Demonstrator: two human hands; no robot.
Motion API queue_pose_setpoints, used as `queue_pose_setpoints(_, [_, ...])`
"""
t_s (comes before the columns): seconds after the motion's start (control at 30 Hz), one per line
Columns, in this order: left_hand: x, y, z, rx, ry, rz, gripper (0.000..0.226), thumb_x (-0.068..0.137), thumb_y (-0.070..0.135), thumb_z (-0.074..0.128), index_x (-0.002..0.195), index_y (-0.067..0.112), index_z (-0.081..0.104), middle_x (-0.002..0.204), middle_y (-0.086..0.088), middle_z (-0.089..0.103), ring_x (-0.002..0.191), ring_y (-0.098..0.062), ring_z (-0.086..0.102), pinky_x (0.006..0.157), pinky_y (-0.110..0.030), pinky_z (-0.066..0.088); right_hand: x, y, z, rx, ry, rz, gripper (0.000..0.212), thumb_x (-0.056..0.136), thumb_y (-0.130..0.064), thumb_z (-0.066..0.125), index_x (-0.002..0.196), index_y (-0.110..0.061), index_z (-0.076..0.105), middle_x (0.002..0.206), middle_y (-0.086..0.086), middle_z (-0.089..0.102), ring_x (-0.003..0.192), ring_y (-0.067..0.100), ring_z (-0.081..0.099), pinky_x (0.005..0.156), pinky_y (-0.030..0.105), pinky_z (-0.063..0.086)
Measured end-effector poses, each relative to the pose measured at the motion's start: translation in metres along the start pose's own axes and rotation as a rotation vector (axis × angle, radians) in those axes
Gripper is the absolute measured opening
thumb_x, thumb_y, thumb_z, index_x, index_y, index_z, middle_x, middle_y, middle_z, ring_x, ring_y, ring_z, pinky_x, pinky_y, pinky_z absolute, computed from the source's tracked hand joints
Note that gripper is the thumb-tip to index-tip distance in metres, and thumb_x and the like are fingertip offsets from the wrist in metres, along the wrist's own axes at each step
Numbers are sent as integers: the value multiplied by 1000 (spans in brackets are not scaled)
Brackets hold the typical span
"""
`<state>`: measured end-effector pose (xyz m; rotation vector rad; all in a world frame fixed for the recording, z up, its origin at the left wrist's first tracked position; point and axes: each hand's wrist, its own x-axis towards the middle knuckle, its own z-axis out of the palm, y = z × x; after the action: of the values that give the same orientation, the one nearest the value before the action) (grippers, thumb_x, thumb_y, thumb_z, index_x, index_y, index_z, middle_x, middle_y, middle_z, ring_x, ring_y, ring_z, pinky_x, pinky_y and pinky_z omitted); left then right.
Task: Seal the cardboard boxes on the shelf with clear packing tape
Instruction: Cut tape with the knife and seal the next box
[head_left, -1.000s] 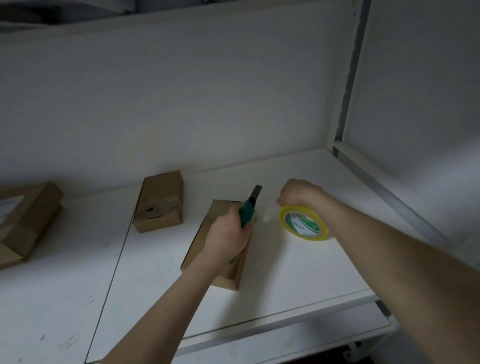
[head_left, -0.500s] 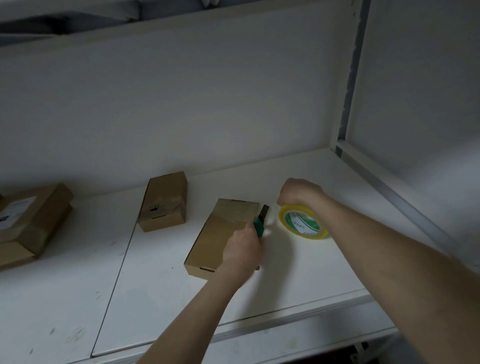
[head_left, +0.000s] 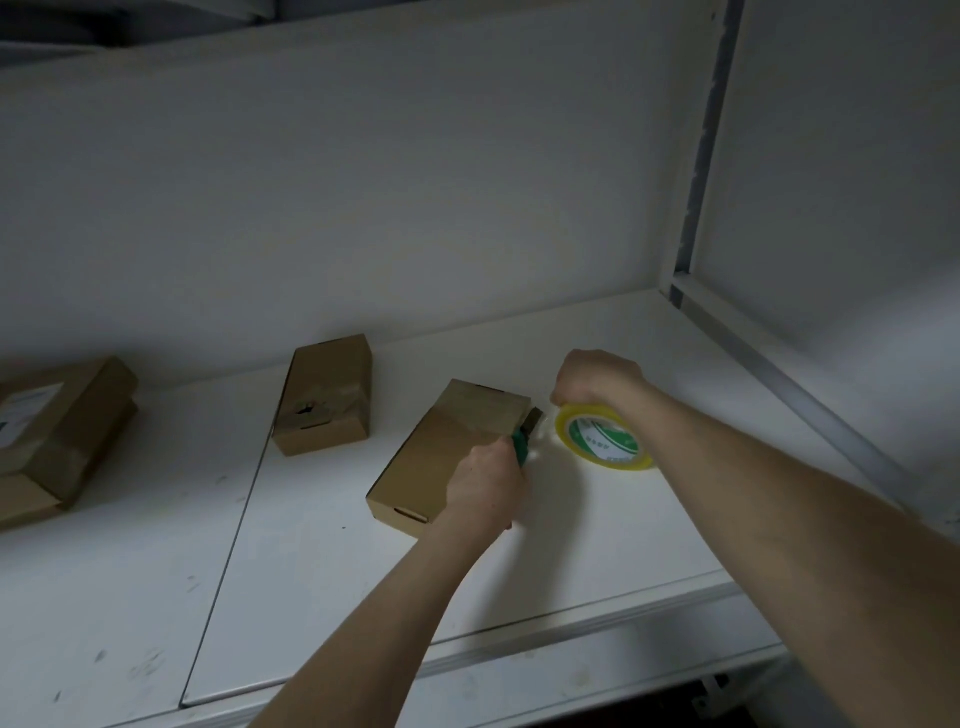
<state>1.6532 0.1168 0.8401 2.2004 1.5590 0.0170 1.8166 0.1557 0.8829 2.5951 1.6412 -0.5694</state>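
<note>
our left grip (head_left: 488, 483) clasps a green knife (head_left: 522, 444) between brown cardboard box (head_left: 441, 452) and yellow tape roll (head_left: 602, 439), clasped in right grip (head_left: 597, 376)

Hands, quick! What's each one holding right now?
Left hand: closed around the green cutter, its blade beside the cardboard box.
Right hand: closed on the yellow tape roll.

Matt brown cardboard box (head_left: 447, 447); glossy clear tape roll (head_left: 602, 439) with paper label; green plastic cutter (head_left: 524, 441); smooth, scuffed white shelf (head_left: 597, 545).
</note>
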Motion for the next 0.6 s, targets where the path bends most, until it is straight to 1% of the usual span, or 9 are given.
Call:
queue_pose_setpoints(0.17, [2, 1, 0, 37, 6, 16, 34, 95, 4, 40, 126, 14, 49, 97, -11, 60, 84, -28, 68, 73, -44, 60, -3, -2, 1, -14, 10, 7, 16, 84, -24, 55, 95, -12, 61, 88, 5, 61, 72, 20, 57, 58, 25, 39])
queue_pose_setpoints(0.3, [4, 1, -3, 89, 3, 24, 35, 96, 4, 40, 128, 15, 48, 97, -10, 60, 83, -25, 67, 73, -41, 60, -5, -4, 1, -26, 18, 7, 15, 87, -24, 54, 95, -12, 59, 85, 4, 58, 69, 19, 54, 56, 24, 36])
queue_pose_setpoints(0.4, [6, 1, -4, 151, 13, 37, 34, 95, 2, 42, 127, 15, 48, 97, -10, 60, 84, -26, 66, 73, -41, 60, -6, -5, 1, -33, 24, -1, 15, 88, -24, 54, 96, -13, 56, 82, 3, 54, 69, 18, 52, 61, 25, 39])
queue_pose_setpoints(0.47, [6, 3, -5, 183, 15, 40, 35, 95, 2, 43, 128, 14, 48, 99, -10, 60, 86, -27, 66, 74, -41, 59, -7, -6, 1, -36, 29, -8, 14, 88, -24, 54, 95, -13, 55, 82, 3, 52, 74, 20, 54, 67, 27, 41])
queue_pose_setpoints(0.53, [6, 4, -6, 195, 27, 43, 36, 95, 2, 43, 128, 14, 48, 98, -9, 60, 87, -26, 65, 74, -40, 59, -9, -7, 1, -40, 30, -9, 13, 87, -24, 53, 96, -13, 54, 85, 3, 53, 79, 22, 54, 71, 28, 41])
queue_pose_setpoints(0.6, [6, 4, -7, 192, 33, 44, 33, 95, 3, 44, 125, 15, 50, 92, -6, 57, 84, -23, 65, 73, -38, 59, -10, -7, 1, -46, 35, -9, 13, 87, -23, 53, 97, -14, 55, 90, 3, 54, 82, 23, 54, 72, 28, 42])
